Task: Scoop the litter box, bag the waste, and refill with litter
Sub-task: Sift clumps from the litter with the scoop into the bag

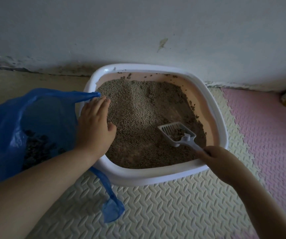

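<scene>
Head view: litter box [156, 176], white-rimmed with a pink inner wall, on the cream patterned floor mat [173, 213] against the wall [138, 23]. Inside, grey-brown litter [138, 109], heaped toward the far left, thinner and darker toward the near and right sides, with crumbs stuck on the pink wall. Left hand [95, 125] over the box's left rim, fingers stretched forward and close together, pinning the edge of the blue bag [9, 126] at the rim; exact grip on the plastic hard to tell. Bag mouth open toward the box, dark clumps of waste [38, 147] visible through the plastic at its bottom, one handle loop [111, 200] trailing down on the mat in front of the box. Right hand [214, 159] at the near right rim, fingers closed around the handle of the pale slotted scoop [176, 133]. Scoop head resting in the right part of the box with some clumped litter in it. To the right, a pink mat [268, 135] adjoining the cream one.
</scene>
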Available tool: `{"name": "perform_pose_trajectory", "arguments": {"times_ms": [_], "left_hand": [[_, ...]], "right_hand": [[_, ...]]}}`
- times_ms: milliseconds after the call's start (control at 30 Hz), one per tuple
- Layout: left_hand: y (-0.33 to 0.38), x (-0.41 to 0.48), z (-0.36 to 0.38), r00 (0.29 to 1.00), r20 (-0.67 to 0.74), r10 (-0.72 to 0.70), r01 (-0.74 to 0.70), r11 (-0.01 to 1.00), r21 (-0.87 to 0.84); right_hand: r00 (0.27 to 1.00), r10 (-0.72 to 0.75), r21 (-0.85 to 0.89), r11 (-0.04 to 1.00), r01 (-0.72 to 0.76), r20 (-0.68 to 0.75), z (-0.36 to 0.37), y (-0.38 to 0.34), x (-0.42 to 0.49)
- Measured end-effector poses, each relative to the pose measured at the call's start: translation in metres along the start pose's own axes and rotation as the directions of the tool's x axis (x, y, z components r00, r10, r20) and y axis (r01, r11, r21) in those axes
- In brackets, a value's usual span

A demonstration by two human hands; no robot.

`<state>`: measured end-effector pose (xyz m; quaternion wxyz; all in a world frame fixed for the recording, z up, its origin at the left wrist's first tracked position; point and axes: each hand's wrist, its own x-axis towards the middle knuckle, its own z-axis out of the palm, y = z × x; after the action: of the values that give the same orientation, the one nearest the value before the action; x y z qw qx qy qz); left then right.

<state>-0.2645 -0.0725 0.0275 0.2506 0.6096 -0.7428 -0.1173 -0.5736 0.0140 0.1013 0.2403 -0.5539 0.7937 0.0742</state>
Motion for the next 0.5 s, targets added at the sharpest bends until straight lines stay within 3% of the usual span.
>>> {"name": "perform_pose_trajectory", "arguments": {"times_ms": [200,500], "left_hand": [[0.000,0.000,-0.001,1.000,0.007,-0.006,0.006,1.000,0.001],[0.000,0.001,0.000,1.000,0.000,-0.008,0.008,1.000,-0.005]], "right_hand": [[0.987,0.064,-0.043,0.997,-0.059,0.146,-0.011,-0.002,0.024],[0.994,-0.016,0.041,0.999,0.012,0.104,-0.007,-0.024,0.078]]}}
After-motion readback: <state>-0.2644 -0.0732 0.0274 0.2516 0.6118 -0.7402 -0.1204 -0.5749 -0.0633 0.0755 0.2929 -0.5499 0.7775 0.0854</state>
